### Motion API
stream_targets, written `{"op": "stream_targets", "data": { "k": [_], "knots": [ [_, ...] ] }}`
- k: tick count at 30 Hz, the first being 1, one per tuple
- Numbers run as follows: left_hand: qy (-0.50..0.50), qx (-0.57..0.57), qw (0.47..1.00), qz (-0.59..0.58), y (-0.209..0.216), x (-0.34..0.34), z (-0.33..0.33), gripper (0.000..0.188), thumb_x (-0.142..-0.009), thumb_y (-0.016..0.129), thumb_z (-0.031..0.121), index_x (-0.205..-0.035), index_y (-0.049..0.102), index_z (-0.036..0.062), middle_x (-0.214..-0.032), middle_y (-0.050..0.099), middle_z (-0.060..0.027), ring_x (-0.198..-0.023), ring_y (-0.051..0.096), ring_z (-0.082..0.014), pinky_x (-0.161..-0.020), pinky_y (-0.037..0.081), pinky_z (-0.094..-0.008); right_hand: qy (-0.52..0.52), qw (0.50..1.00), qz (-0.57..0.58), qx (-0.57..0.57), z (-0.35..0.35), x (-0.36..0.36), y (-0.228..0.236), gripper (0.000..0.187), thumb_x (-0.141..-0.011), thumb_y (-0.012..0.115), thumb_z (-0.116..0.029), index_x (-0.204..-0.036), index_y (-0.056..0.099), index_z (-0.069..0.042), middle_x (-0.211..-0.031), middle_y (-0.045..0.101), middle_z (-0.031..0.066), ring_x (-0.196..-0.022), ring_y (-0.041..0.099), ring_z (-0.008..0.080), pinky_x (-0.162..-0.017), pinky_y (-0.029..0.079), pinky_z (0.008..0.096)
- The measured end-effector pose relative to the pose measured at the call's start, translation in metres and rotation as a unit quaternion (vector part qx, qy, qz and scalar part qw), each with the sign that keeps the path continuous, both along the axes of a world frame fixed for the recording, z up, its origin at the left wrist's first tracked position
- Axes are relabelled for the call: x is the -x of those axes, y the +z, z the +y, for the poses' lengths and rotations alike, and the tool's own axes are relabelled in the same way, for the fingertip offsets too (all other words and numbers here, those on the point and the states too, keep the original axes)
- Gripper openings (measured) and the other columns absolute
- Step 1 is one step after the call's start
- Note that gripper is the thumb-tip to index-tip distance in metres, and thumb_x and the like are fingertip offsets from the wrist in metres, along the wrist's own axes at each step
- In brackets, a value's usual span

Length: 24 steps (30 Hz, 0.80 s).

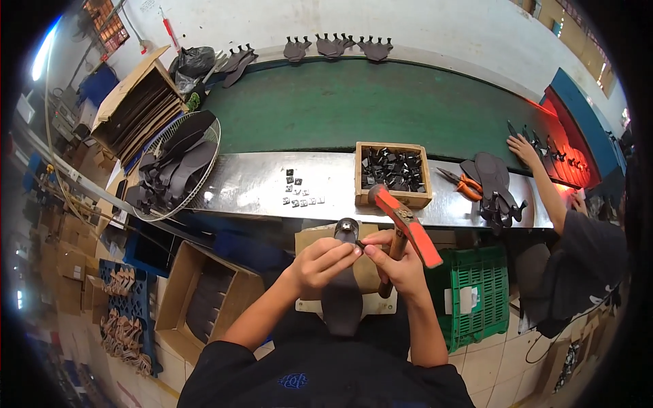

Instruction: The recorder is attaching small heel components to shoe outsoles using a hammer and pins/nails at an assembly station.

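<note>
A dark shoe sole (342, 306) lies in front of my body, over a light board with a metal post (346, 228) at its far end. My left hand (325, 264) is closed at the sole's far part, its fingertips pinching a small dark strap (360, 244). Meeting it there, the thumb and finger of my right hand (403, 266) touch the same strap. That right hand also grips a hammer (411, 230) with a red head and a wooden handle, its head tilted above the fingers.
A wooden box (360, 198) of small black and metal pieces stands on the metal bench, beside loose buckle-like pieces (299, 202), orange-handled pliers (469, 187) and stacked soles (491, 180). A basket (216, 146) of soles is left; a green crate (500, 285) and a co-worker's arm (547, 180) are right.
</note>
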<state>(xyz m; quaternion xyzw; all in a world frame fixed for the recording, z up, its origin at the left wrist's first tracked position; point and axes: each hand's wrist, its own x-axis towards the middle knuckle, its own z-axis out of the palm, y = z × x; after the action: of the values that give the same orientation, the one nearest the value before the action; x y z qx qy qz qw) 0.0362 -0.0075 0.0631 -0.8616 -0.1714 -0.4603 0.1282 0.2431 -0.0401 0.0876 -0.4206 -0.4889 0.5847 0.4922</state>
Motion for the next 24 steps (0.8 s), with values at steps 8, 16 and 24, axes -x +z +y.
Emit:
{"op": "stream_targets", "data": {
  "k": [8,16,24],
  "knots": [
    [0.075,0.208,0.960,-0.171,-0.020,-0.022,0.004,0.024,-0.080,0.079,0.011,-0.099,0.069,0.0007,-0.104,0.068,-0.0120,-0.093,0.065,-0.0296,-0.090,0.050,-0.0423,-0.038,0.999,-0.024,0.028,0.021,-0.003,-0.024,0.019,-0.091,0.076,-0.017,-0.101,0.071,-0.002,-0.083,0.070,0.0005,-0.051,0.048,0.0030,-0.043,0.034,0.0204],
    [0.129,0.457,0.873,-0.114,-0.039,0.005,0.010,0.026,-0.080,0.081,0.034,-0.095,0.074,0.0130,-0.095,0.073,-0.0012,-0.094,0.064,-0.0189,-0.094,0.033,-0.0406,0.051,0.994,-0.094,0.010,0.041,0.012,0.004,0.023,-0.088,0.076,-0.008,-0.105,0.071,0.006,-0.100,0.073,0.0081,-0.089,0.067,0.0131,-0.082,0.053,0.0280],
    [0.126,0.493,0.841,-0.184,-0.057,0.014,0.003,0.029,-0.070,0.086,0.031,-0.084,0.074,0.0089,-0.090,0.072,-0.0050,-0.095,0.066,-0.0209,-0.089,0.038,-0.0382,0.114,0.982,-0.148,0.006,0.049,0.028,-0.023,0.027,-0.087,0.076,-0.008,-0.111,0.071,0.004,-0.094,0.073,0.0080,-0.086,0.067,0.0117,-0.078,0.055,0.0268]
  ]
}}
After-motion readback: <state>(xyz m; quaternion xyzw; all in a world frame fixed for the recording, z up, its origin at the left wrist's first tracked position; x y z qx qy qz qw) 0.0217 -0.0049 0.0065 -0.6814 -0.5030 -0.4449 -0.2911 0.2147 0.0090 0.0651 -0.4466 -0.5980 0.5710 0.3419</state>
